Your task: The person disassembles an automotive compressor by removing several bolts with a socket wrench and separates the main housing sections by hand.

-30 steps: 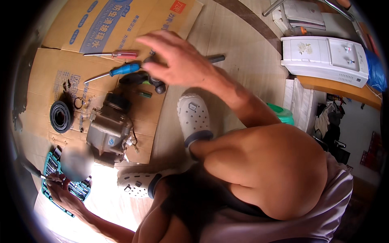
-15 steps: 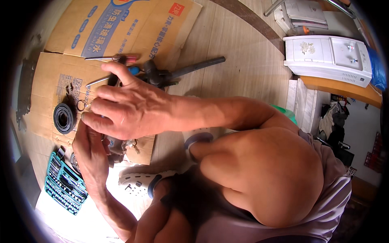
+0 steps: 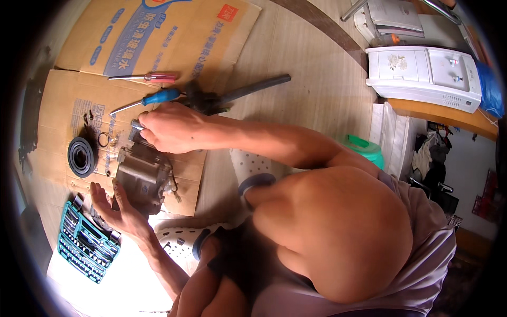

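Note:
A grey metal compressor-like housing [image 3: 142, 177] sits on flattened cardboard [image 3: 63, 121] in front of me. My right hand [image 3: 171, 127] reaches over its far end, fingers closed round a small silver cylindrical piece [image 3: 137, 124]; whether that is a socket or a bolt I cannot make out. Beside the housing's near left side, my left hand [image 3: 124, 211] is open, fingers spread. To the left lies a black ring-shaped pulley [image 3: 82, 157]. Beyond my right hand are a blue-handled screwdriver [image 3: 161, 96] and a red-handled screwdriver [image 3: 160, 77].
A dark hammer-like tool [image 3: 253, 89] lies partly on the floor. An open teal socket set case [image 3: 87, 240] is at the lower left. A small metal ring [image 3: 103, 139] rests near the pulley. A green plastic container [image 3: 367, 150] and a white water dispenser [image 3: 422, 76] stand right.
My hands have moved apart: the right drew back from above the pulley side to the housing's far end, the left lowered and opened. The housing and blue screwdriver are now uncovered.

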### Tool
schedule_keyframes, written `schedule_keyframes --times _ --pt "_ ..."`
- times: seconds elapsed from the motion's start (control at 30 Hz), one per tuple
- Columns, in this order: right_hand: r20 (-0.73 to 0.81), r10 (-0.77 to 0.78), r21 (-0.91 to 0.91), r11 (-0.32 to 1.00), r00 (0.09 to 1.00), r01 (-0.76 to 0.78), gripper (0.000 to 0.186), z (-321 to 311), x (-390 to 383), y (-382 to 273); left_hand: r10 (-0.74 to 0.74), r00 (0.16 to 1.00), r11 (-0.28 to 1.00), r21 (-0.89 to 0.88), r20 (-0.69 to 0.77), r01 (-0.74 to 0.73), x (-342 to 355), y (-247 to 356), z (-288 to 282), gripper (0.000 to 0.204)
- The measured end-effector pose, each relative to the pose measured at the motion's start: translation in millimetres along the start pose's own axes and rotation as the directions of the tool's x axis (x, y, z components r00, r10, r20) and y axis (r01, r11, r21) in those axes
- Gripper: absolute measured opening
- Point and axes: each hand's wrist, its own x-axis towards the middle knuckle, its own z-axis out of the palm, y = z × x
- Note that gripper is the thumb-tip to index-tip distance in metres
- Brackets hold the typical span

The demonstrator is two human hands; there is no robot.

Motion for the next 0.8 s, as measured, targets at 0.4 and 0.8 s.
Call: schedule_keyframes --times 0.4,0.8 --pt "0.204 -0.07 -0.144 0.984 0.976 0.1 0.034 6 21 -8 -0.136 0.991 0.969 -0.21 0.002 0.134 -6 -23 -15 0.043" --pt "0.432 -0.045 -0.143 0.983 0.901 0.117 0.028 -20 41 -48 -0.149 0.989 0.935 -0.328 -0.018 0.135 -9 -34 -15 0.033"
